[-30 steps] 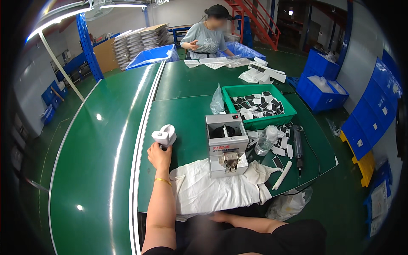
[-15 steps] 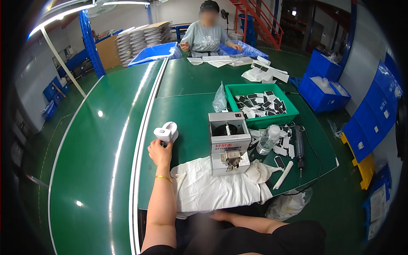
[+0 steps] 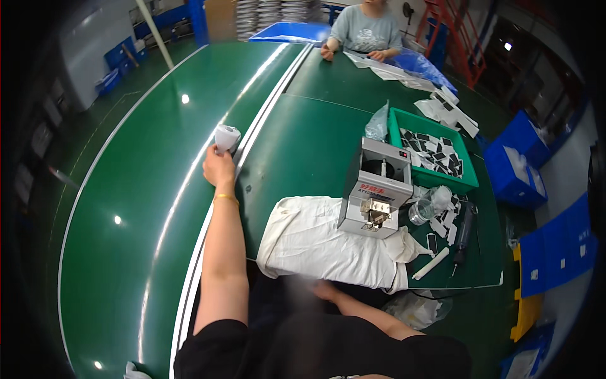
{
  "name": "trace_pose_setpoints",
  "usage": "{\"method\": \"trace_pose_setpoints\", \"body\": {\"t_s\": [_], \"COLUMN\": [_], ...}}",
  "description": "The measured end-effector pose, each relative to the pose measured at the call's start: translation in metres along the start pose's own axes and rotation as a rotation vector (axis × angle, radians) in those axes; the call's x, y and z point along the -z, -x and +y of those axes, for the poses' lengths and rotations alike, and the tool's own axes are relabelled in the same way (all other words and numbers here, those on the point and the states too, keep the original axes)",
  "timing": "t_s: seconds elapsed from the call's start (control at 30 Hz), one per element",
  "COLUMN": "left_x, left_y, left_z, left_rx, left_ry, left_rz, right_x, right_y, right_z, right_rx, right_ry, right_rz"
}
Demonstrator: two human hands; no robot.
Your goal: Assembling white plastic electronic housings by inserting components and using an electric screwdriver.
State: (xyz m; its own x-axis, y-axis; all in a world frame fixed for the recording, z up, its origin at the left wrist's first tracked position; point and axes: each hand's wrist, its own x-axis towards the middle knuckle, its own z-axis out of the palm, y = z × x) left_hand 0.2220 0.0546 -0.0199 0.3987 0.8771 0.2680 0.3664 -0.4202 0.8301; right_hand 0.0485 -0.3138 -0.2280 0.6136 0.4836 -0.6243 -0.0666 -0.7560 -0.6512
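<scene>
My left hand is stretched out ahead, closed on a white rounded plastic part whose exact kind I cannot make out. The part is over the white rail at the edge of the glossy green belt. My right hand is low, by my lap in front of the table's near edge; its fingers are blurred and partly hidden. Between the arms lies a folded white cloth. A grey screw-feeder machine stands at the cloth's far right.
Right of the machine are a green bin of small black-and-white pieces, a clear jar, an electric screwdriver and a white stick. A co-worker sits across the table. Blue crates stand at right.
My left hand has carried the white part leftward and farther out, from over the table to the rail. The view has swung left. The co-worker's hands are lower, at the white sheets.
</scene>
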Motion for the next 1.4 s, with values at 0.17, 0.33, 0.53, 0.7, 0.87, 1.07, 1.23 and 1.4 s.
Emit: {"method": "trace_pose_setpoints", "body": {"t_s": [0.17,0.33,0.53,0.7,0.87,1.07,1.23,1.4], "left_x": [0.020,0.011,0.002,0.001,-0.008,-0.020,-0.042,-0.019], "left_y": [-0.032,-0.027,-0.028,-0.021,0.027,0.123,0.137,0.134], "left_z": [-0.024,-0.015,-0.015,-0.027,-0.010,0.064,0.060,0.053], "left_rx": [0.116,0.089,0.039,-0.112,-0.333,-0.538,-0.245,-0.176], "left_ry": [-0.386,-0.379,-0.428,-0.263,0.290,0.597,0.546,0.441], "left_rz": [-0.180,-0.156,-0.145,0.132,0.074,-0.092,-0.353,-0.401], "right_x": [0.001,-0.003,-0.002,-0.004,-0.017,-0.013,-0.014,-0.050], "right_y": [0.003,-0.006,-0.008,-0.015,-0.039,-0.043,-0.161,-0.156], "right_z": [0.002,0.013,0.023,0.026,0.046,0.041,0.164,0.117], "right_rx": [-0.037,-0.109,-0.036,0.031,0.047,-0.069,-0.281,-0.259], "right_ry": [-0.265,-0.270,-0.362,-0.392,-0.310,-0.213,-0.197,-0.139], "right_rz": [-0.068,-0.063,-0.015,-0.009,-0.037,0.020,0.237,0.062]}}
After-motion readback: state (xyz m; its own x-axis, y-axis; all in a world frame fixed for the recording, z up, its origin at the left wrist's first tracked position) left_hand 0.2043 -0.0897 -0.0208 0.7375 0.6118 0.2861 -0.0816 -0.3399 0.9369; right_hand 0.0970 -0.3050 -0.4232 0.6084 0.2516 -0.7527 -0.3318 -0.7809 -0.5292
